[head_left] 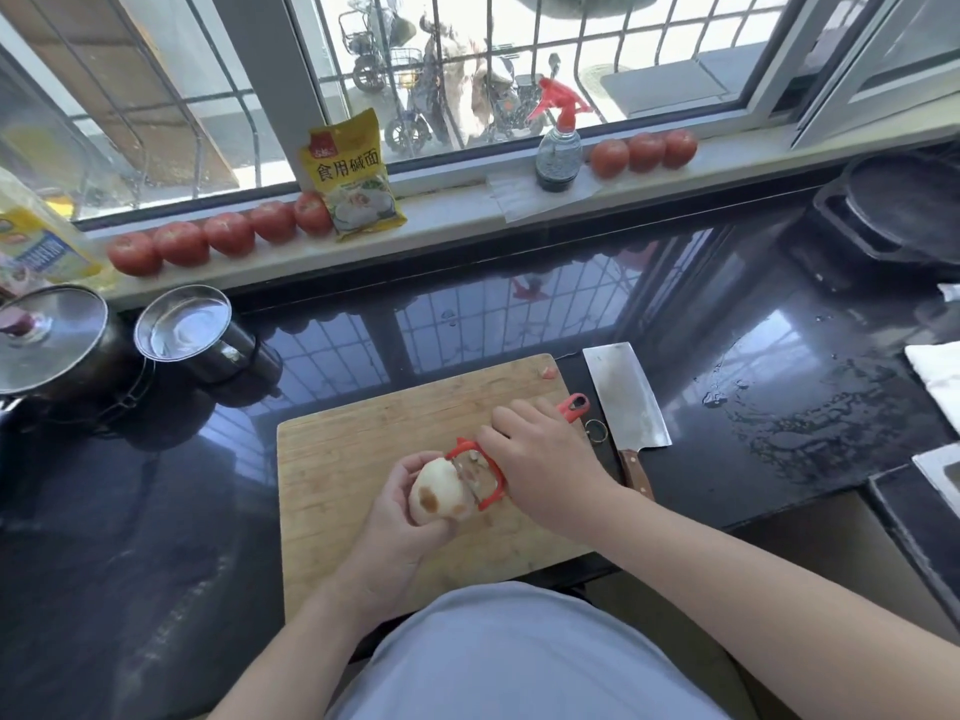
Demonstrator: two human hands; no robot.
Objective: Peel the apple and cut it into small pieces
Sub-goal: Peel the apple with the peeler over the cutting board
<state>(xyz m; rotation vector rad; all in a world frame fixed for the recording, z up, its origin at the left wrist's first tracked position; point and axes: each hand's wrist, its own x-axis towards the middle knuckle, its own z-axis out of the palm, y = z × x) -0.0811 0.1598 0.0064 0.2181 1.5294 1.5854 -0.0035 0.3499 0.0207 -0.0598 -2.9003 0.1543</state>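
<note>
head view is looking down at a person in a pale grey shirt (519,657) standing at a black glossy counter (753,356). the left hand (400,517) is cupping the apple (435,491) just above the wooden cutting board (353,449), fingers curled round its far side and thumb wrapping underneath. the apple is showing pale, peeled flesh with a couple of brown spots facing the camera. the right hand (540,459) is gripping a red peeler (480,478), fingers folded over the handle with the index finger lying along the top; the peeler's head is sitting against the right side of the apple, with a bit of peel caught in the blade. the handle's looped end is poking out beyond the knuckles.

a cleaver (626,402) with a wooden handle is lying on the counter just beside the board's right edge, and a small scrap of peel (548,373) is resting at the board's far right corner. two lidded metal pots (182,330) are standing to the left. along the window sill (467,200), rows of tomatoes (228,233) are lining up beside a yellow packet (353,174) and a spray bottle (558,148). water is pooling on the counter to the right.
</note>
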